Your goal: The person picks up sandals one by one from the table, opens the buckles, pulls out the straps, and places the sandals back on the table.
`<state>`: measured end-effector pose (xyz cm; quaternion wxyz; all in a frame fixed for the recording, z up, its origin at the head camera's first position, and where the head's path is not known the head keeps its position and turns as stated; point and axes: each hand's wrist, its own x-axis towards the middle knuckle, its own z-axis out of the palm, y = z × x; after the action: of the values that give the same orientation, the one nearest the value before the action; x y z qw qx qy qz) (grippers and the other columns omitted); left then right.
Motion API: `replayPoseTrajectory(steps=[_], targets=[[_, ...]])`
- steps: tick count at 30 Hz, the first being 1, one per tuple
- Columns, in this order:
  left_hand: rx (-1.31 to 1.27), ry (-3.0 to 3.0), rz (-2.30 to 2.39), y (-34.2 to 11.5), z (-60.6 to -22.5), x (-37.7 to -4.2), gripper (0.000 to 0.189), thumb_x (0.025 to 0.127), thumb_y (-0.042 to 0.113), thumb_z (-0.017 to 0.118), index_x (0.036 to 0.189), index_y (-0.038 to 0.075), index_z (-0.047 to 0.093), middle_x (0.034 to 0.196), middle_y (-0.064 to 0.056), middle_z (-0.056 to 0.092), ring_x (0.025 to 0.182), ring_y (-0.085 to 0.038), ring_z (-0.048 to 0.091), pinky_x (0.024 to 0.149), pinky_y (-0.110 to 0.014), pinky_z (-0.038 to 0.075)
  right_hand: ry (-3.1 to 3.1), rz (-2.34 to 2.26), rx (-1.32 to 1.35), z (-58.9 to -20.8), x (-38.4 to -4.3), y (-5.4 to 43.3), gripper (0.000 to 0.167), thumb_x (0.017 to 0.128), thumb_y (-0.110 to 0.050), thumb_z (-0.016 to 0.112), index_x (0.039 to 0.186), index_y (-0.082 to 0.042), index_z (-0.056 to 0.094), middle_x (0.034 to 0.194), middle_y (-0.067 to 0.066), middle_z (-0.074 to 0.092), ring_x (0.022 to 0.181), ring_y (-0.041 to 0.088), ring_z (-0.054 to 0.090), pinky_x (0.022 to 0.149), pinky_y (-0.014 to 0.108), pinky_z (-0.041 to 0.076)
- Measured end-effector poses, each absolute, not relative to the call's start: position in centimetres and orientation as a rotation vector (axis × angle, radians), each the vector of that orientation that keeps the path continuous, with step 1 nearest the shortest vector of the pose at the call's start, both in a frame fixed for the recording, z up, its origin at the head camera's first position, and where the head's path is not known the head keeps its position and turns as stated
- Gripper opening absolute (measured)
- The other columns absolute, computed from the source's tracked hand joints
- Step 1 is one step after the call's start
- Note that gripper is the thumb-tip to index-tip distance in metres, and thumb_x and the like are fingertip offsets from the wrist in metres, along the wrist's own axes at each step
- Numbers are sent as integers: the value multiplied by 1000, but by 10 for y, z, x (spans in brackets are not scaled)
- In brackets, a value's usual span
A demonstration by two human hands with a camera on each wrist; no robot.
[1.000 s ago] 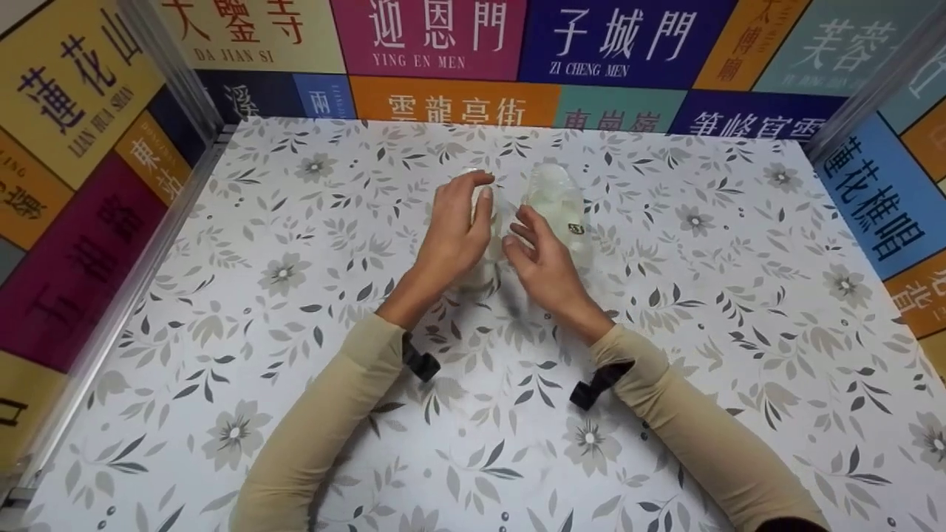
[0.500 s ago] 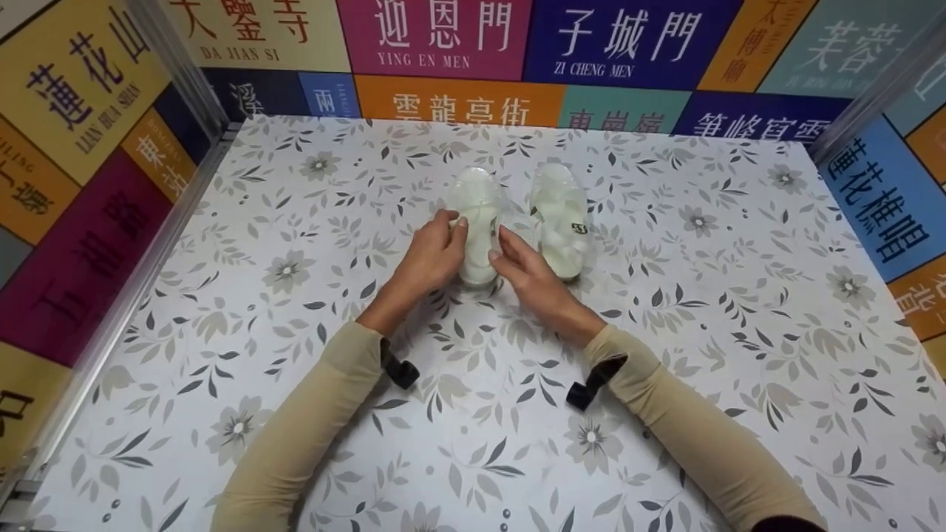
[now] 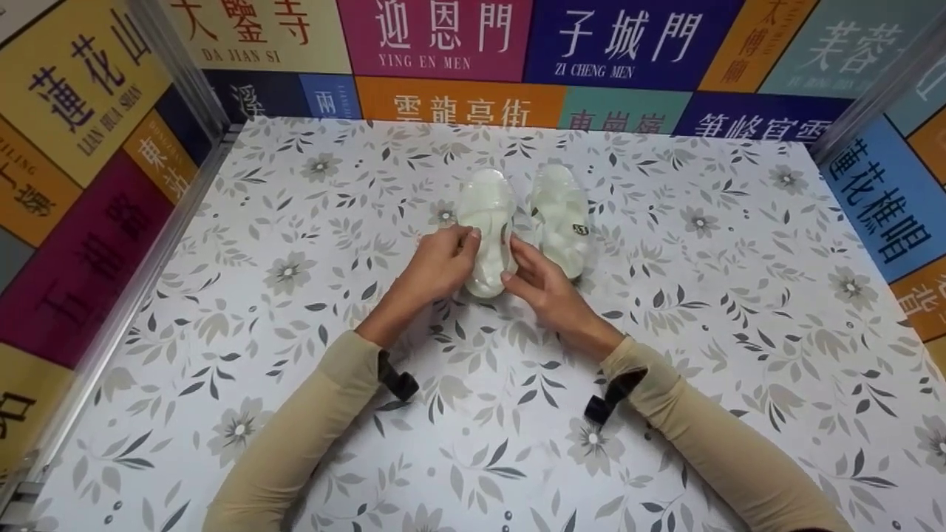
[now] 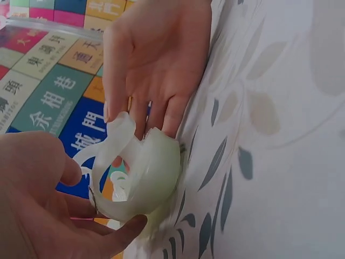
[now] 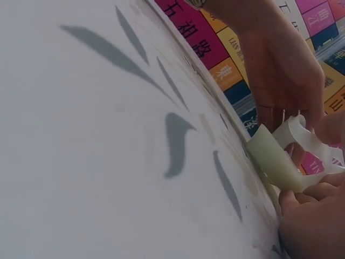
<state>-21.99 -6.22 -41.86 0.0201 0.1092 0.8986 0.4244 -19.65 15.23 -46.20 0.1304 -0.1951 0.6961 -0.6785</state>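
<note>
A translucent pale-green jelly sandal stands between my two hands in the head view, toe pointing away from me. My left hand grips its left side, thumb on top at the strap. At the right rear edge, close to the heel, my right hand holds it with thumb and fingers. From the left wrist, the heel end of the sandal shows between both hands, with its looping straps; the fingers partly hide it. The matching sandal lies just to the right, with a dark label inside.
A white tablecloth with grey flowers and leaves covers the table. Panels with large Chinese characters line the back and both sides. Metal rails run along the side edges.
Both hands have come from over the sandals down to the sides of the left one. That sandal has shifted slightly right and toward me, nearer its mate. The right sandal stays put.
</note>
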Motion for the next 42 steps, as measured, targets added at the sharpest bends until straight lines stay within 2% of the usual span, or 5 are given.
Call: replayPoseTrajectory(steps=[6, 19, 25, 30, 42], targets=[[427, 2777, 1315, -56, -415, -204, 40, 116, 27, 46, 106, 2, 76, 92, -10, 72, 85, -24, 64, 78, -40, 55, 2010, -1936, -629, -460, -178, 170, 73, 110, -11, 61, 170, 2, 21, 177, 16, 31, 163, 34, 36, 125, 25, 40], [500, 2726, 1186, -45, -412, -185, 42, 115, 24, 46, 77, 14, 61, 69, 0, 55, 65, -18, 56, 58, -30, 45, 2042, -1849, -641, -460, -156, 191, 73, 109, -12, 62, 168, 6, 23, 173, 23, 37, 158, 39, 42, 122, 29, 46], [463, 2743, 1139, -53, -408, -190, 38, 115, 27, 45, 89, 12, 67, 78, -2, 62, 72, -20, 59, 65, -33, 49, 2318, -1728, -646, -447, -158, 190, 71, 108, -20, 68, 167, -4, 33, 171, 19, 42, 158, 37, 43, 127, 50, 42], [457, 2679, 1228, -67, -414, -207, 32, 114, 26, 51, 103, 10, 76, 89, -5, 72, 78, -20, 66, 70, -32, 53, 2637, -1629, -674, -430, -165, 182, 69, 105, -32, 72, 165, -20, 42, 169, 6, 46, 154, 32, 49, 124, 52, 45], [443, 2097, 1624, -87, -442, -233, 18, 111, 19, 61, 110, 4, 72, 102, -11, 72, 89, -22, 76, 85, -34, 66, 2855, -1329, -975, -428, -192, 148, 35, 104, -33, 73, 133, -14, 77, 132, 3, 77, 140, 32, 58, 123, 52, 38]])
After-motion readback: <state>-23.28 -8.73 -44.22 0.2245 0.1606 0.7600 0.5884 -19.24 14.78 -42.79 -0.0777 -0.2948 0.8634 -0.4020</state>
